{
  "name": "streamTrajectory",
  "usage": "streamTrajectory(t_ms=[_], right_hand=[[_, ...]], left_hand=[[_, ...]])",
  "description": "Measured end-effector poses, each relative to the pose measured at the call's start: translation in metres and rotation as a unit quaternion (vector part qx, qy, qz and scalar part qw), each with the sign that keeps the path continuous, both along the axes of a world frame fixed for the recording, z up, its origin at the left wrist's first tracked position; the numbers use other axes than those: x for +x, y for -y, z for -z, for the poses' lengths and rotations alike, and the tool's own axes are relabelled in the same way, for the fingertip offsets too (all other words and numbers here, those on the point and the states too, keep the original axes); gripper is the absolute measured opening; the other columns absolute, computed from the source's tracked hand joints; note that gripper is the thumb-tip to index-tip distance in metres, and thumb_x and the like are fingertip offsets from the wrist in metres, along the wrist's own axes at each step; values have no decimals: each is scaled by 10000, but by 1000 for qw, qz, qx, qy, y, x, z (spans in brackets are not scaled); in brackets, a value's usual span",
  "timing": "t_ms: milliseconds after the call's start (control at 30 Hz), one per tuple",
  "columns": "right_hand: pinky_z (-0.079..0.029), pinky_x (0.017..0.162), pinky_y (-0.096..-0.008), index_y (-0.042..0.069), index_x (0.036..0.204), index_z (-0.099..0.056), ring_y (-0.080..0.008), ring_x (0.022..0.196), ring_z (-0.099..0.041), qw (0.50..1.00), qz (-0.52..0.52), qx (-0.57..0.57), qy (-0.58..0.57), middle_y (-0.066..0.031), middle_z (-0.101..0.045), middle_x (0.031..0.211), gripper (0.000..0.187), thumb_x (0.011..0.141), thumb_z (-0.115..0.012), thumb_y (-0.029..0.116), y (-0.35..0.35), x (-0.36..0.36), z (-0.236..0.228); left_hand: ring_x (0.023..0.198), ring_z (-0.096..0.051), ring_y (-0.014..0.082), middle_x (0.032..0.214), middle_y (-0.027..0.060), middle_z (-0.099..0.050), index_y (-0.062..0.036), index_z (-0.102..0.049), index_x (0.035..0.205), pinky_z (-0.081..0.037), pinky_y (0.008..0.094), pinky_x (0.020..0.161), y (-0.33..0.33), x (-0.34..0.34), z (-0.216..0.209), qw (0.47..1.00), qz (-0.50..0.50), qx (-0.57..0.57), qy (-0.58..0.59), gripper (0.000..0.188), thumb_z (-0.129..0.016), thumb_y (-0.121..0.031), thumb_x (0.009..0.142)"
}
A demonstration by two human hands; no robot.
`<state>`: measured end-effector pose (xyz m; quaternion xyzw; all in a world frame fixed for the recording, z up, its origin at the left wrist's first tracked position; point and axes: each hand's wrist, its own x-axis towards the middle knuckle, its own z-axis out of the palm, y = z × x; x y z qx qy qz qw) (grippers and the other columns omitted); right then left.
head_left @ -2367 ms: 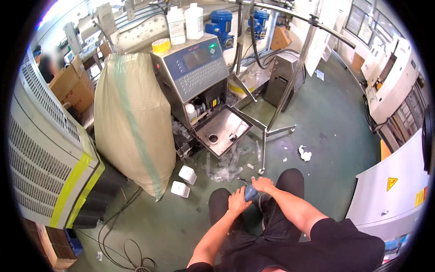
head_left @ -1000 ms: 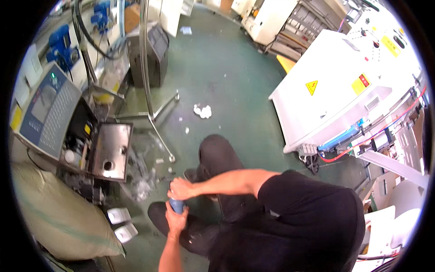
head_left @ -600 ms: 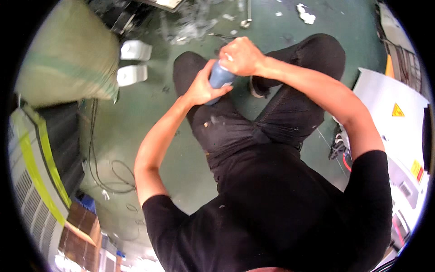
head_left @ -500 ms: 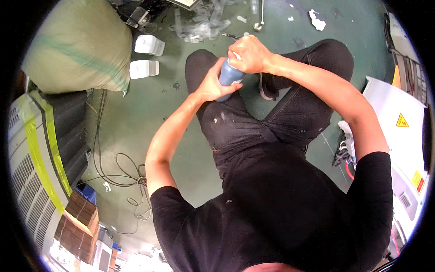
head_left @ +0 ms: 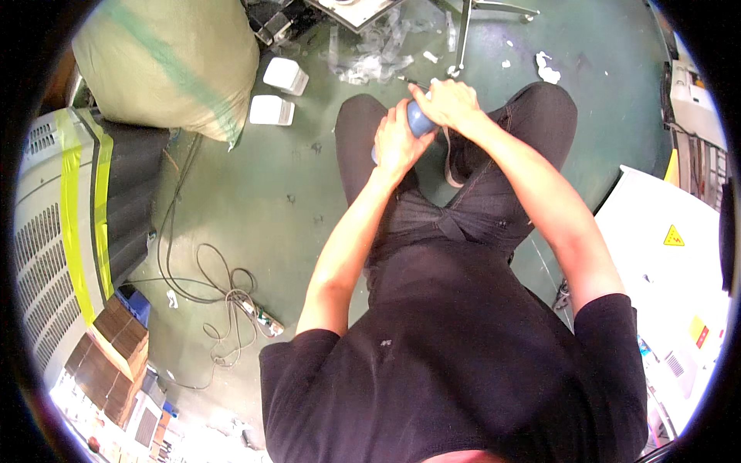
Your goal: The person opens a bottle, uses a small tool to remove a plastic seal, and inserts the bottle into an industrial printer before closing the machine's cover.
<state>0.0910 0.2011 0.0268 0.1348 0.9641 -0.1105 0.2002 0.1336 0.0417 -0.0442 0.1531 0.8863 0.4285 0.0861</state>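
Between my knees I hold a blue bottle [head_left: 419,120] in both hands, tilted. My left hand [head_left: 397,145] wraps round its body, and the lower part of the bottle is mostly hidden behind the fingers and palm. Over the bottle's top end my right hand [head_left: 454,103] is closed, covering the neck and whatever cap is there. Beyond my left knee, two white plastic containers [head_left: 285,76] stand on the green floor. A thin dark tool [head_left: 411,80] lies just past my hands, partly hidden.
A bulging pale-green sack [head_left: 166,62] sits at the far left. Loose black cables [head_left: 224,297] coil on the floor near a vented machine [head_left: 46,231]. To my right stands a white cabinet [head_left: 644,239]. Plastic strips [head_left: 378,62], white scraps [head_left: 547,68] and a metal stand leg [head_left: 465,38] lie ahead.
The bottle and both hands have shifted right and slightly down in the picture. My right hand has turned over the bottle's top, its fingers now stretched further. The whole view has shifted too.
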Motion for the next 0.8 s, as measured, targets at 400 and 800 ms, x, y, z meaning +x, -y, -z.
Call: streamTrajectory(t_ms=[400, 800], right_hand=[[-579, 655, -553, -52, 731, -739, -502, 675, -698, 950, -136, -131, -247, -304, -676, 711, 485, 968, -631, 356, 4, 10, 39], [-515, 562, -524, 41, 600, -655, -455, 609, -670, 846, -392, -165, -321, -230, -657, 661, 323, 826, -677, 271, 18, -32, 32]], left_hand=[[1156, -775, 430, 1208, 254, -784, -25, -598, 1369, -618, 508, 1001, 36, -11, 0, 982, 64, 140, 114, 798, -975, -397, 772], [1181, -681, 195, 1274, 107, -723, -47, -598, 1461, -537, 395, 1082, 71, -57, 35, 892, 247, 302, 229, 724, -941, -186, 839]])
